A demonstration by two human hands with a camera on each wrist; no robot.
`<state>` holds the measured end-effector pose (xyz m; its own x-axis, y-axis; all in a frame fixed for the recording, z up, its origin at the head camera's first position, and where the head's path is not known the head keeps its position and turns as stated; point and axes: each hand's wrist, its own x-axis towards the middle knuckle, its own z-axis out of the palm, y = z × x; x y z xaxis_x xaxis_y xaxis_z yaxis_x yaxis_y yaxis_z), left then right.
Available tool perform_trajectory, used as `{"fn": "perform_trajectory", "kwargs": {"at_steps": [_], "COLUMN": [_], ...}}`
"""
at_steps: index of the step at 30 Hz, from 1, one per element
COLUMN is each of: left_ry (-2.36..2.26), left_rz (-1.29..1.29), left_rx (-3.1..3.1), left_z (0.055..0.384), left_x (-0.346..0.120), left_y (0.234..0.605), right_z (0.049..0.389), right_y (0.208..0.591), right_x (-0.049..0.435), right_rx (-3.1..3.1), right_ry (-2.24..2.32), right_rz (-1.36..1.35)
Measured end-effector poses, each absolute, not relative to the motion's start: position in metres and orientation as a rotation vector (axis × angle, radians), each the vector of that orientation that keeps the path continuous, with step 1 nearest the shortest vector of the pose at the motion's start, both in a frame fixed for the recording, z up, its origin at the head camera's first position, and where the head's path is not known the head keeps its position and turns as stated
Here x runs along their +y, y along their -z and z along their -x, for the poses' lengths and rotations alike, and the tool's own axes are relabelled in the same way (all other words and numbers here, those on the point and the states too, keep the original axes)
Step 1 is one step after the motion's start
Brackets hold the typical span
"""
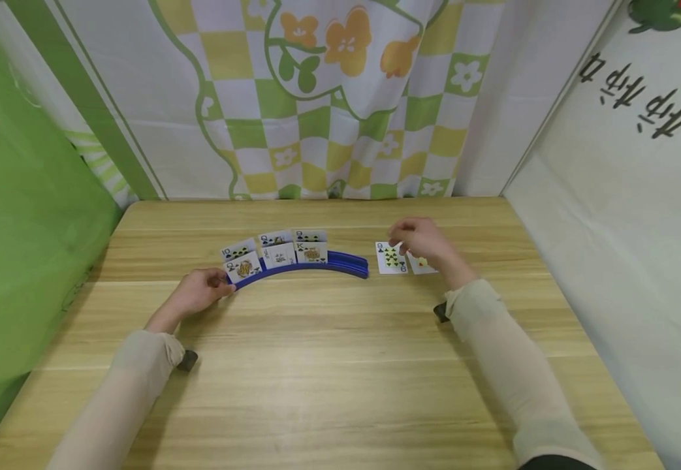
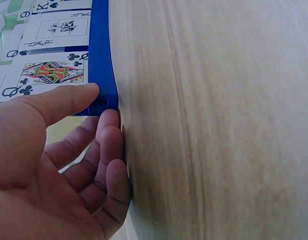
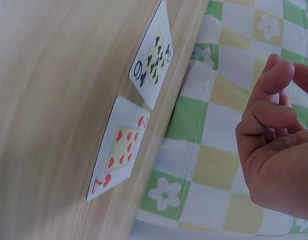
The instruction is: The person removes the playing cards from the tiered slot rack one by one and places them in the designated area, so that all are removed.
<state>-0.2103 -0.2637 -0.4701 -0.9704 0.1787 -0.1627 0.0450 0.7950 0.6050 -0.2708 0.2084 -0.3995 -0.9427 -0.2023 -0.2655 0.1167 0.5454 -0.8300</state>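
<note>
A curved blue card holder (image 1: 348, 263) stands on the table with two rows of playing cards in it. Its front row has a queen of clubs (image 1: 243, 268), a joker (image 1: 280, 256) and a king (image 1: 312, 253). My left hand (image 1: 198, 290) pinches the holder's left end, thumb on top beside the queen in the left wrist view. Above two cards to the holder's right hovers my right hand (image 1: 422, 239), fingers loosely curled and nothing visible in them. Those cards are a nine of clubs (image 3: 153, 65) and a seven of hearts (image 3: 119, 147), lying face up.
Behind the front row, a ten (image 1: 238, 249), another queen (image 1: 274, 237) and a nine (image 1: 311, 235) show their tops. A checked curtain (image 1: 340, 143) hangs at the back edge of the wooden table (image 1: 328, 365). Fabric walls flank both sides.
</note>
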Motion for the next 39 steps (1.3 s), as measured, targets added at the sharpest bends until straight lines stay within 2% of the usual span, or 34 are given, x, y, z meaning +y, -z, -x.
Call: {"fn": "perform_trajectory", "kwargs": {"at_steps": [39], "left_ry": [-0.918], "left_rz": [-0.164], "left_rx": [2.761], "left_z": [0.210], "left_x": [-0.264], "left_y": [0.471], "right_z": [0.258], "right_y": [0.412], "right_x": [0.165], "right_rx": [2.410], "right_ry": [1.431], "right_rz": [0.141]}}
